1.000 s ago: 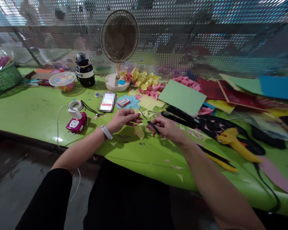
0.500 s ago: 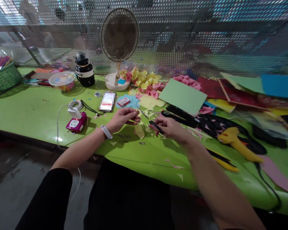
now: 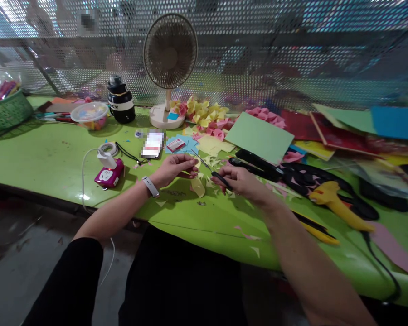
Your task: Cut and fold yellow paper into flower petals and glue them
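My left hand [image 3: 175,166] pinches a small piece of yellow paper [image 3: 197,185] that hangs down over the green table [image 3: 44,154]. A white band sits on that wrist. My right hand [image 3: 240,180] is closed round the black handles of a pair of scissors [image 3: 211,169], whose blades point up and left toward the left fingertips. Yellow paper scraps [image 3: 212,161] lie just behind both hands.
A desk fan [image 3: 170,63] stands behind, with a black flask [image 3: 121,99], a tub of coloured bits [image 3: 89,115], a pink power adapter [image 3: 109,173], tape roll and blurred phone to the left. Paper flowers, coloured sheets, a yellow glue gun [image 3: 336,203] and black tools lie right.
The scissors and my right hand have shifted slightly toward the paper in my left hand. Otherwise the hands stay in place.
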`<action>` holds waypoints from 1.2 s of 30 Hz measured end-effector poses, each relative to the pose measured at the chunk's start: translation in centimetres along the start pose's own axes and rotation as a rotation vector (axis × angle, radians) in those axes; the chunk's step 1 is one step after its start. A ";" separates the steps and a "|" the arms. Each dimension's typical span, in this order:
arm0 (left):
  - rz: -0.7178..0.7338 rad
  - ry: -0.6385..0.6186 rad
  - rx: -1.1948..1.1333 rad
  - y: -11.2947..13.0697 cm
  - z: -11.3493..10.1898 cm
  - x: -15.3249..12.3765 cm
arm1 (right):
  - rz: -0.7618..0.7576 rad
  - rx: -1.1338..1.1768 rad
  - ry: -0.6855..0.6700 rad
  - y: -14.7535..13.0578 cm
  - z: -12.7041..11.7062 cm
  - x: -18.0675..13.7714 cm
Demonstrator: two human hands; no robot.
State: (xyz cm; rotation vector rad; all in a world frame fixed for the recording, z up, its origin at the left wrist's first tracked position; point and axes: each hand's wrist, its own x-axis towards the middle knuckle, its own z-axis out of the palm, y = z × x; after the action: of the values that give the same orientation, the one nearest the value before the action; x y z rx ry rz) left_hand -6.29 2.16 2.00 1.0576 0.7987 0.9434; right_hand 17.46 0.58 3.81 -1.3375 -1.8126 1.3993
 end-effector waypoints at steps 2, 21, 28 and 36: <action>-0.002 -0.006 -0.002 -0.2 -0.2 0.1 | -0.017 -0.002 0.015 0.1 0.0 0.1; -0.125 0.121 -0.143 0.5 0.5 0.3 | 0.111 -0.841 0.384 1.5 -0.5 1.9; -0.131 0.055 -0.101 0.2 0.4 0.3 | 0.033 -0.914 0.426 2.9 -1.0 1.9; -0.052 0.019 0.076 0.2 0.6 -0.1 | 0.094 -0.819 0.348 3.0 -1.7 2.4</action>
State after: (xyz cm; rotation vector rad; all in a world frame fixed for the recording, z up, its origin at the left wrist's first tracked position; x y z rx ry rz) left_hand -5.83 1.87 2.42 1.0894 0.8795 0.8857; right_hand 19.09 3.53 1.24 -1.9173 -2.1639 0.3747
